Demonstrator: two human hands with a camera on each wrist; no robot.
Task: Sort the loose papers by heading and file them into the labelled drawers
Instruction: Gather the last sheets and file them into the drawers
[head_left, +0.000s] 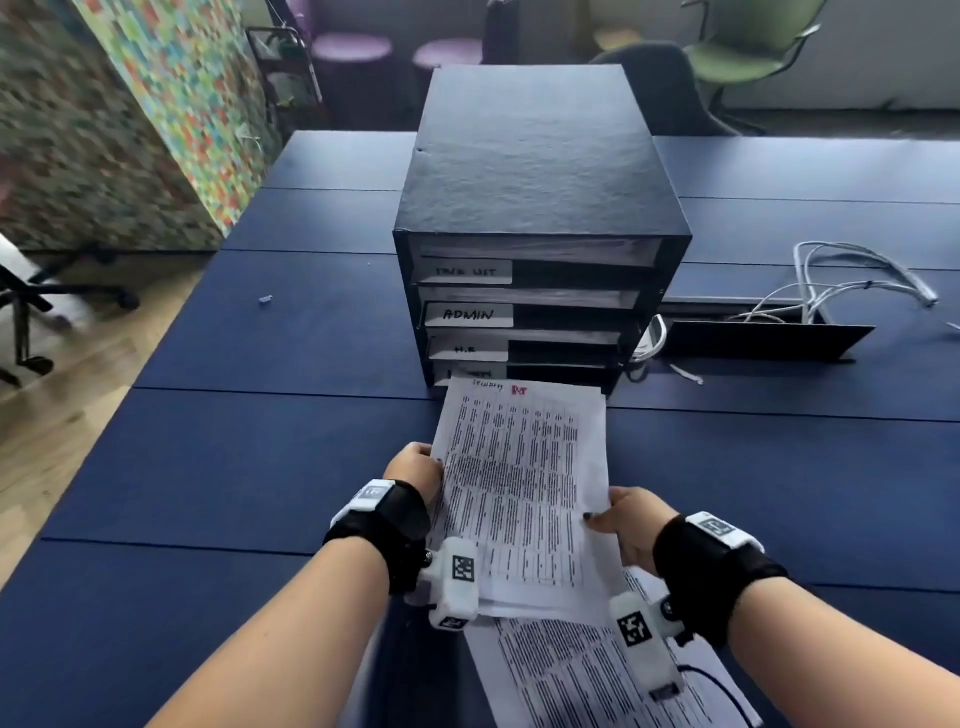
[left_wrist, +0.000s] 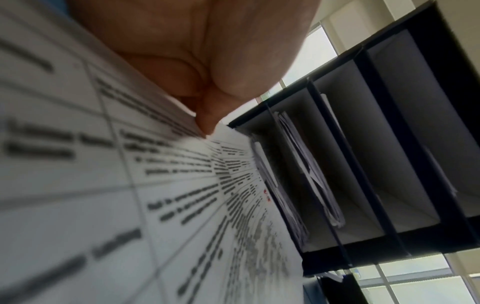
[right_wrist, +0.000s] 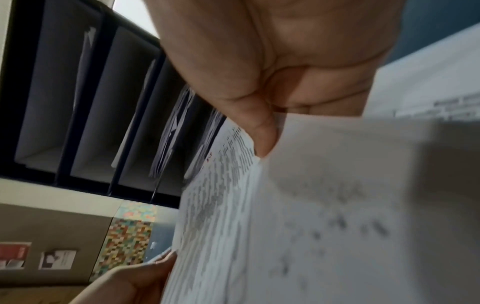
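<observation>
Both hands on the paper stack (head_left: 519, 483) — left hand (head_left: 413, 467) & right hand (head_left: 631, 525) fingers clamped on its side edges, far end at bottom slot of drawer unit (head_left: 535, 171) ahead of fingertips.

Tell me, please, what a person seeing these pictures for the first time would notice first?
First, the sheaf of printed papers at the centre, held by the left hand and the right hand at its two sides, with its far edge at the lowest drawer. Next, the black drawer unit standing on the blue table, one label reading ADMIN. More printed sheets lie on the table under the hands.
</observation>
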